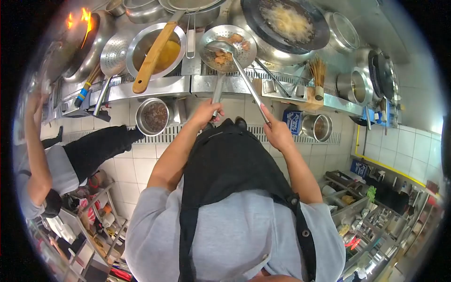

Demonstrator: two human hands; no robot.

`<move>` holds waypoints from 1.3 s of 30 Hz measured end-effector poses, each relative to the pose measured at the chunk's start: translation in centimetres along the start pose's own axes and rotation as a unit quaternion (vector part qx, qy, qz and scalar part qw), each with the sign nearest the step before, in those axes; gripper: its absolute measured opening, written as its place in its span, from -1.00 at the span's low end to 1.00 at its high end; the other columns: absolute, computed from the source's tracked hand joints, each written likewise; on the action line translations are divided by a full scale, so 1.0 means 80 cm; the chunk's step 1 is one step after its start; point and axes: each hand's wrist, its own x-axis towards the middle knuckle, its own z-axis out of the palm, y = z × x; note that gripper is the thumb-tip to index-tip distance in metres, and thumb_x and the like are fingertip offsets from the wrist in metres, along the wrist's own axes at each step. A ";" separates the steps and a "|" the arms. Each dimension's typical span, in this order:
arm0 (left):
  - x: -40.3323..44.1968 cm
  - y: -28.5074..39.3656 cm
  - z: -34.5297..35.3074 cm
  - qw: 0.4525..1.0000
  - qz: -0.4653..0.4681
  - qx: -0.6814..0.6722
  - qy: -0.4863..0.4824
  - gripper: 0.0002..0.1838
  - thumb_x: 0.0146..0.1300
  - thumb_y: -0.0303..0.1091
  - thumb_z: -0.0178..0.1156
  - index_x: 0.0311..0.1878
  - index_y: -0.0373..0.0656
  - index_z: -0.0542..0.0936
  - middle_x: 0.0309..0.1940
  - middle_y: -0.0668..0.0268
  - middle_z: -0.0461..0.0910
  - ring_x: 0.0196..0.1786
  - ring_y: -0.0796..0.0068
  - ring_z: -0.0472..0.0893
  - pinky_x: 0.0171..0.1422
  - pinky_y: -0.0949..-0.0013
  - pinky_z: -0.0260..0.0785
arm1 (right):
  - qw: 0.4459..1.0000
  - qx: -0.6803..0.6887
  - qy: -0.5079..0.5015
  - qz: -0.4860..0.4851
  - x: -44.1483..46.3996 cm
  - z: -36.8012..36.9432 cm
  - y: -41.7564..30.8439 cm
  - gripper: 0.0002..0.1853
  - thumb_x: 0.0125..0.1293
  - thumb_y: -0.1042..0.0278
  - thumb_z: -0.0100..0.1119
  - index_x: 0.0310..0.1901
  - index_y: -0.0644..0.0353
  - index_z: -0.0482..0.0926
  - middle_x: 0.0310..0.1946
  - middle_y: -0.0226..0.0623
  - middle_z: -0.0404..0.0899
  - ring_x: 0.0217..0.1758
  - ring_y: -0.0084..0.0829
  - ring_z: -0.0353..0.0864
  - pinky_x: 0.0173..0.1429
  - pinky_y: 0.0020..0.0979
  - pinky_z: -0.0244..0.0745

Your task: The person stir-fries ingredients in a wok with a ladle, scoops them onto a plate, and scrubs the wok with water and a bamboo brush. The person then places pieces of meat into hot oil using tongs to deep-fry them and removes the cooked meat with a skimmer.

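My left hand (206, 113) is wrapped round the handle of a round perforated strainer (209, 60), held out over the front edge of the stove. Several browned, fried-looking pieces of food (241, 41) lie in its bowl. In my right hand (278, 133) is the long handle of a metal ladle (244, 77). The ladle's head rests in or just above the strainer, among the food pieces. Behind and to the right, a dark wok (314, 28) holds bubbling, foamy oil with pale food in it.
To the left stand a pot of yellow liquid (133, 52) with a wooden-handled strainer (155, 58) across it, and another perforated ladle (114, 63). A bamboo brush (318, 77) stands right. Flames (86, 21) rise far left, near a co-worker (51, 162).
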 end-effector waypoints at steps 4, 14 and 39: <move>0.006 0.002 -0.003 1.000 -0.006 0.001 -0.012 -0.71 0.38 -0.18 0.24 -0.08 -0.22 0.51 -0.35 0.23 0.60 -0.47 0.49 0.53 -0.41 0.40 0.38 | 0.999 0.035 0.010 0.004 -0.006 -0.005 -0.002 -0.23 0.43 0.34 0.16 0.60 -0.49 0.15 -0.31 0.04 0.71 -0.18 0.12 0.72 -0.01 -0.06 0.59; 0.020 0.007 0.013 0.998 -0.010 -0.057 0.037 -0.71 0.38 -0.28 0.27 -0.02 -0.29 0.49 -0.27 0.14 0.68 -0.37 0.45 0.63 -0.30 0.40 0.53 | 0.972 0.193 0.134 0.027 -0.036 -0.018 0.025 -0.22 0.39 0.40 0.27 0.59 -0.30 0.24 -0.25 -0.08 0.75 -0.26 -0.18 0.75 -0.03 -0.26 0.62; -0.132 0.057 0.205 0.981 0.034 0.004 0.191 -0.75 0.30 -0.34 0.26 -0.08 -0.30 0.54 -0.52 0.36 0.49 -0.57 0.58 0.45 -0.50 0.46 0.26 | 0.957 0.286 0.050 -0.022 0.121 -0.128 0.261 -0.58 0.44 0.17 0.30 0.23 0.18 0.64 -0.12 -0.26 0.75 -0.07 -0.48 0.71 0.05 -0.37 0.60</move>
